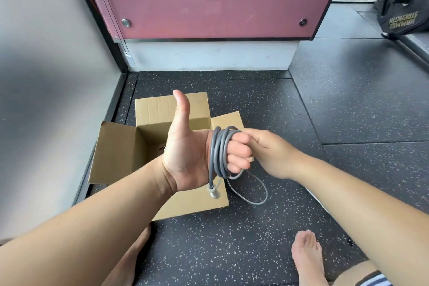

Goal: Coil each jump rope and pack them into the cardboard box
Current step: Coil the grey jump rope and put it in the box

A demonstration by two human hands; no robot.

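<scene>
Above cardboard box [116, 153], coiled jump rope [219, 153].

One wide-angle head view, forward and steeply down, close above the cardboard box [153, 109] on the floor [232, 251].

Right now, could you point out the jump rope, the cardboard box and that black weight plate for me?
jump rope [219, 151]: head view, on the grey wound coils.
cardboard box [116, 153]: head view, on its open left flap.
weight plate [404, 7]: head view, on its black face.
</scene>
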